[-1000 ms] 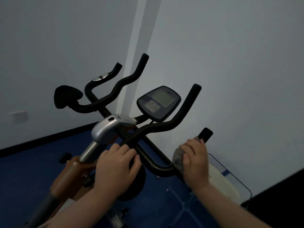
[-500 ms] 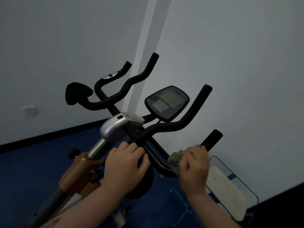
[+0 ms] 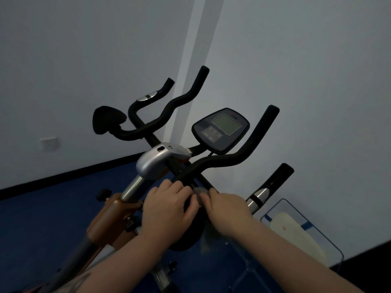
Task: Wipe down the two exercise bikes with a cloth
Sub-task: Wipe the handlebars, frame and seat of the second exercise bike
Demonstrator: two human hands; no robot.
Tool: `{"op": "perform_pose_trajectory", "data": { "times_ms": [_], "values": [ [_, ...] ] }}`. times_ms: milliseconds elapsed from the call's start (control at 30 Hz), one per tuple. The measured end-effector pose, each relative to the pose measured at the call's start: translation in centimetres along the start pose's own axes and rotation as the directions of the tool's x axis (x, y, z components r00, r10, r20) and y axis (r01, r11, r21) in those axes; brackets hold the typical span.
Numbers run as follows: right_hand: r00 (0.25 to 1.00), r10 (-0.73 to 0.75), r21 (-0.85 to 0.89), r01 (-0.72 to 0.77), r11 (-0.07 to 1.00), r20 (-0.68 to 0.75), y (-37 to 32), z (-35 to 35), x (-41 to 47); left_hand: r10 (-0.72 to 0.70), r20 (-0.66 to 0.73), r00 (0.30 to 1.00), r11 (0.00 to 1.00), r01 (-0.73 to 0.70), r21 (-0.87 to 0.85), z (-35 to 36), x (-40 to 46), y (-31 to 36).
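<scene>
Bike (image 3: 160,163) on blue floor (image 3: 42,218), grey walls (image 3: 296,60), rm dim.

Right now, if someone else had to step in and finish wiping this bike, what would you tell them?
Left hand: grips the handlebar near its centre, steadying it.
Right hand: holds the grey cloth against the bar just right of the left hand; the picture is blurred there.
Done: cannot tell from this view how much is already wiped.
Left: judging by position, the upper grips, the console, the silver stem cover and the frame, then the second bike, which is not in view.
</scene>
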State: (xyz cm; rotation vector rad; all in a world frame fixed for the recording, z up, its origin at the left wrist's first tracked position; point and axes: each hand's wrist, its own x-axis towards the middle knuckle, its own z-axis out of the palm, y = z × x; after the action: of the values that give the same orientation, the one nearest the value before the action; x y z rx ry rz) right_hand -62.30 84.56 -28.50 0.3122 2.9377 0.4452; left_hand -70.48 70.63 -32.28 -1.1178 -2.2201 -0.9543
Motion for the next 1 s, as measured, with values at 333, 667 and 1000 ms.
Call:
{"op": "perform_pose_trajectory", "data": {
  "times_ms": [333, 667, 1000],
  "values": [
    [0.986, -0.024, 0.262, -0.02, 0.965, 0.167, 1.0, -0.4, 1.3, -0.011, 0.006, 1.0, 1.0, 0.011, -0.003, 0.1, 0.1, 0.0],
    [0.992, -0.055, 0.286, 0.019, 0.958, 0.117, 1.5, 0.2, -0.5, -0.018, 0.024, 1.0, 1.0, 0.018, -0.012, 0.0, 0.0, -0.1],
    [0.969, 0.071, 0.196, -0.024, 0.98, -0.235, -0.2, 1.5, -0.6, 0.012, 0.005, 1.0, 1.0, -0.012, -0.006, 0.2, -0.1, -0.2]
  ]
}}
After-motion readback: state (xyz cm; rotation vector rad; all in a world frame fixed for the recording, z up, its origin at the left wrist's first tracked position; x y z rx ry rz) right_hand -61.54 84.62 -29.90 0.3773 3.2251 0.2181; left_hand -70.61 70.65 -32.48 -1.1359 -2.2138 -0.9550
